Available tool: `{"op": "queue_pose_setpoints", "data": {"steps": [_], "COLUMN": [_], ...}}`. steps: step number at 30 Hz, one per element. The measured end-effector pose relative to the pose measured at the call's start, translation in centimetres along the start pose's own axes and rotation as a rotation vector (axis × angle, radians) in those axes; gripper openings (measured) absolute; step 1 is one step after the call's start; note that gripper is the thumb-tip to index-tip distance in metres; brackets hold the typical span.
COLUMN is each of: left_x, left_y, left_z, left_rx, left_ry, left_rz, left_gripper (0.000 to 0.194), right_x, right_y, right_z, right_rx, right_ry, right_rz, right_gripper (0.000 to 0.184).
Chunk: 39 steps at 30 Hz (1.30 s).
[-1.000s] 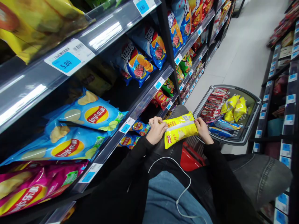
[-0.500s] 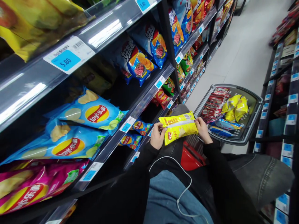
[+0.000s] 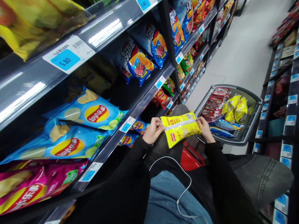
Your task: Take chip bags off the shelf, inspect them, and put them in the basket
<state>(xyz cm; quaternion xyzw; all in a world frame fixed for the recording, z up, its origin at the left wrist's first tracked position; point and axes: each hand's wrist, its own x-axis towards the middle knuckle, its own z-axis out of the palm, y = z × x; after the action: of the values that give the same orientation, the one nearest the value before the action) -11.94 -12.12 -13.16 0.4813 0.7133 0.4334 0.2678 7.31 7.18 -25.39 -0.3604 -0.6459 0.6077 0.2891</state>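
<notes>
A small yellow bag of chips [image 3: 182, 128] with a pale back seam lies across my hands, above my knee, its printed back facing up. My left hand [image 3: 153, 130] is closed, with its fingertips pinched at the bag's left end. At the opposite end, my right hand [image 3: 205, 130] grips the edge, thumb on top. Just beyond my right hand stands a dark-rimmed shopping basket [image 3: 253, 99]. Inside it are several red packets [image 3: 213, 104], yellow bags [image 3: 235, 107] and blue bags [image 3: 225, 125].
Shelves on the left hold blue Lay's bags [image 3: 77, 130], magenta bags [image 3: 39, 186] and other blue chip bags [image 3: 140, 59]. A price-tagged shelf [image 3: 288, 124] runs along the right. A white cable [image 3: 190, 177] hangs over my lap. Pale floor [image 3: 249, 46] stretches ahead.
My left hand has shifted slightly left, from over the bag's face to its left end. The bag has moved a little to the right and down. The basket has stayed in place.
</notes>
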Motion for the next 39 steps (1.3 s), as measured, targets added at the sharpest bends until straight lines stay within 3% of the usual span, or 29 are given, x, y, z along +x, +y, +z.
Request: {"op": "queue_pose_setpoints", "data": {"steps": [3, 7, 9, 12, 19, 25, 30, 34, 39], "left_x": [0.5, 0.3, -0.1, -0.6, -0.2, -0.5, 0.2, 1.0, 2.1], "left_y": [0.2, -1.4, -2.2, -2.5, -1.7, -1.8, -1.2, -0.8, 0.5], "left_z": [-1.1, 0.2, 1.3, 2.4, 2.1, 1.8, 2.4, 3.0, 3.7], "left_rx": [-0.255, -0.490, -0.478, -0.364, -0.360, -0.546, -0.721, -0.642, -0.654], "left_ry": [-0.136, 0.055, 0.100, 0.043, -0.036, -0.123, 0.025, 0.179, 0.332], "left_rz": [-0.137, -0.254, -0.325, -0.398, -0.330, -0.343, -0.394, -0.415, -0.317], "left_gripper": [0.042, 0.049, 0.048, 0.048, 0.041, 0.036, 0.044, 0.044, 0.044], "right_x": [0.1, 0.1, 0.0, -0.2, -1.0, -1.6, -2.3, -2.3, -1.9], "right_y": [-0.4, -0.6, -0.6, -0.6, -2.1, -5.2, -6.8, -6.7, -6.1], "right_z": [-0.2, -0.1, 0.1, 0.4, 0.0, -1.9, -2.5, -1.2, 0.3], "right_rx": [0.044, 0.051, 0.052, 0.135, 0.590, 0.603, 0.559, 0.579, 0.634], "right_ry": [-0.049, -0.012, 0.023, 0.035, -0.062, -0.022, 0.014, 0.073, 0.103], "right_rz": [-0.005, -0.004, 0.002, 0.037, 0.338, 0.228, 0.136, 0.066, 0.014], "right_gripper": [0.024, 0.025, 0.026, 0.029, 0.031, 0.029, 0.030, 0.030, 0.031]}}
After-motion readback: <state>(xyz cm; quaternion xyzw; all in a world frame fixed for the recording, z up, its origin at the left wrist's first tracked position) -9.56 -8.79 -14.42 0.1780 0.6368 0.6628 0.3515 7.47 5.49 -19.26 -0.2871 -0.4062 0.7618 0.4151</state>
